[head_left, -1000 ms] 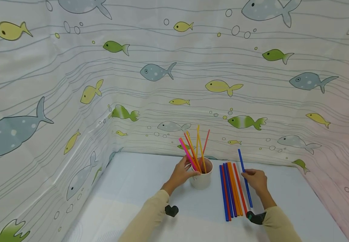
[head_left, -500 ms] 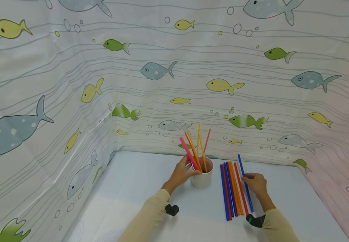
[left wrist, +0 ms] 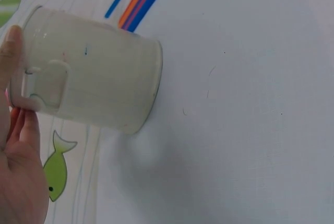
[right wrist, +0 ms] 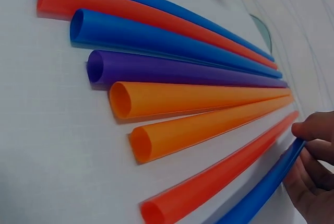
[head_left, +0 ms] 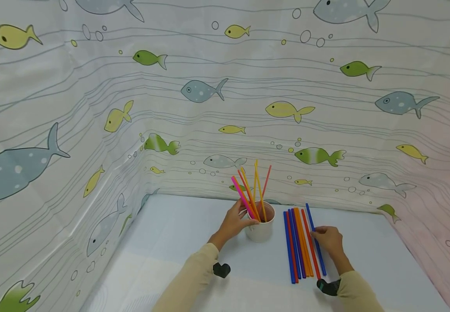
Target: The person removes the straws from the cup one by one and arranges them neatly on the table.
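Observation:
My left hand (head_left: 233, 223) grips a white cup (head_left: 259, 234) at its rim, thumb on the near side. Seen from the left wrist, the cup (left wrist: 99, 72) has a handle-like outline moulded in its side. A thick pink straw (head_left: 242, 195) and several thin yellow, orange and red straws lean out of the cup. With thumb and fingers, my right hand (head_left: 330, 240) pinches a blue straw (head_left: 319, 251) near its middle. This straw lies just right of a red straw (head_left: 310, 240), nearly parallel to it. In the right wrist view the blue straw (right wrist: 266, 185) runs beside the red one.
Left of that red straw, a row of blue, red, purple and orange straws (right wrist: 182, 96) lies side by side on the white table (head_left: 162, 242). A fish-printed curtain (head_left: 209, 117) rises behind and along both sides. A dark strap piece sits at each wrist.
My right hand has lowered the blue straw and drawn it slightly toward me, bringing it alongside the red straw. The left hand and cup hold still.

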A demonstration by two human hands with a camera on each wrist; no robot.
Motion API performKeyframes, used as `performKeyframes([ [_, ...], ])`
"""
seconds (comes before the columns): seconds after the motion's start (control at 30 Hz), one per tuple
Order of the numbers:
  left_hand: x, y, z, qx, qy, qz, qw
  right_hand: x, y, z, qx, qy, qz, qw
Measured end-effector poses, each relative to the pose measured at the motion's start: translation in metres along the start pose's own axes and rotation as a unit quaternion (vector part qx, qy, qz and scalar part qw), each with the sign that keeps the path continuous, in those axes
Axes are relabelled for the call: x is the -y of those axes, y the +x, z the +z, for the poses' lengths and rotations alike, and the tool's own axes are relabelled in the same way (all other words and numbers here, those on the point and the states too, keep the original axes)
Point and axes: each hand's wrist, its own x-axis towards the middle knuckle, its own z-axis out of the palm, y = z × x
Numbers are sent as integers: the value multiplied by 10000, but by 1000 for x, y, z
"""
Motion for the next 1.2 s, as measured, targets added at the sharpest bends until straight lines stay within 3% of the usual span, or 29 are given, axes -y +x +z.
performKeyframes([
  [1.2, 0, 0, -1, 73, 89, 116, 9999, -1, -7, 6, -98, -286, -257, 9992],
])
